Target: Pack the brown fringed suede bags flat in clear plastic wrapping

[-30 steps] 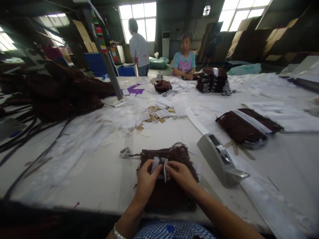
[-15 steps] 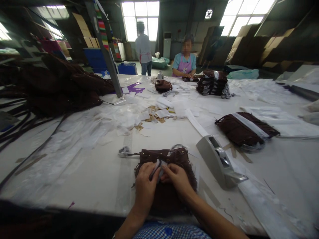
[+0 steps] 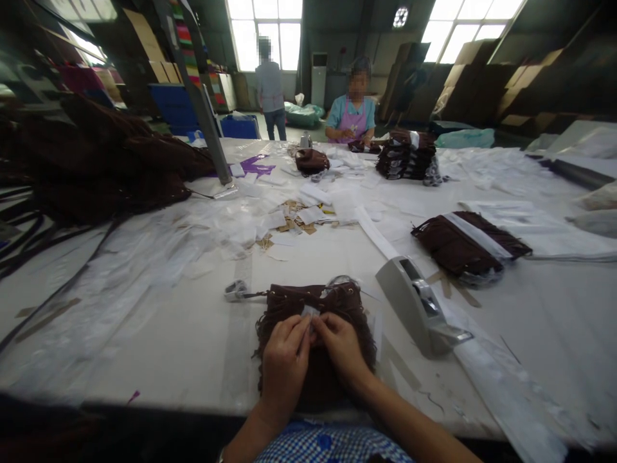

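A dark brown fringed drawstring bag point(image 3: 318, 389) lies flat at the table's near edge, with metal eyelets along its top. Over its upper middle, my left hand point(image 3: 285, 354) and my right hand point(image 3: 341, 344) meet, fingertips pinched together on a small piece of whitish wrapping point(image 3: 310, 311). Fingers cover most of that piece, so whether it is paper or plastic I cannot tell. A plastic-wrapped strap end point(image 3: 236, 291) sticks out left of the bag. Right of my hands stands a grey tape dispenser point(image 3: 417, 308).
A brown bag with a white band point(image 3: 470, 243) lies beyond the dispenser. Plastic sheets point(image 3: 178, 247) and cardboard scraps point(image 3: 294, 218) litter the table. At left are a heap of brown bags point(image 3: 106, 161) and a metal post point(image 3: 212, 122). A co-worker point(image 3: 351, 119) sits opposite, near stacked bags point(image 3: 407, 157).
My fingertips have drawn closer together over the wrapping, and a dark strip seen at my left fingers is now hidden. The view has shifted slightly.
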{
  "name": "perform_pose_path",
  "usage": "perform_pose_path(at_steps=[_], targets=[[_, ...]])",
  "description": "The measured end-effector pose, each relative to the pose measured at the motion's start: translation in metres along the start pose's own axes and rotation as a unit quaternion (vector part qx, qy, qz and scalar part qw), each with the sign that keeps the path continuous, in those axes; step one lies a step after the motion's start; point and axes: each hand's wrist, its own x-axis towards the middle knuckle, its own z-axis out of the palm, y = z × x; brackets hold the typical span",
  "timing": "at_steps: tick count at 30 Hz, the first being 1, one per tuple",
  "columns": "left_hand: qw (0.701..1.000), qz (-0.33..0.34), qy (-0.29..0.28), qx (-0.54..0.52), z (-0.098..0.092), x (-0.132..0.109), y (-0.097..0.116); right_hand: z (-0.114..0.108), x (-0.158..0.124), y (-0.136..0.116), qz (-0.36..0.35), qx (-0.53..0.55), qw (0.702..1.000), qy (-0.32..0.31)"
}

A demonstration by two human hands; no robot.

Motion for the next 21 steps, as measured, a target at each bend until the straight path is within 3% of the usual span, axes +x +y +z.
perform_pose_path(at_steps=[6,11,14,18,21], targets=[[0.999,0.025,-0.025,0.014,-0.001,-0.003,0.006,0.001,-0.001,-0.007,0.006,0.007,1.000,-0.005],[0.999,-0.011,-0.043,-0.024,-0.005,-0.003,0.010,0.001,0.002,-0.005,0.025,0.040,0.999,0.007],[0.991,-0.070,-0.051,-0.098,-0.013,0.002,0.007,-0.001,0.003,-0.003,0.021,0.041,0.999,-0.007],[0.968,-0.188,-0.006,-0.166,-0.021,0.012,-0.001,-0.003,0.003,-0.005,0.018,0.041,0.999,-0.016],[0.912,-0.283,-0.101,-0.280,-0.020,0.018,-0.005,-0.005,0.001,-0.008,0.017,0.028,0.999,-0.021]])
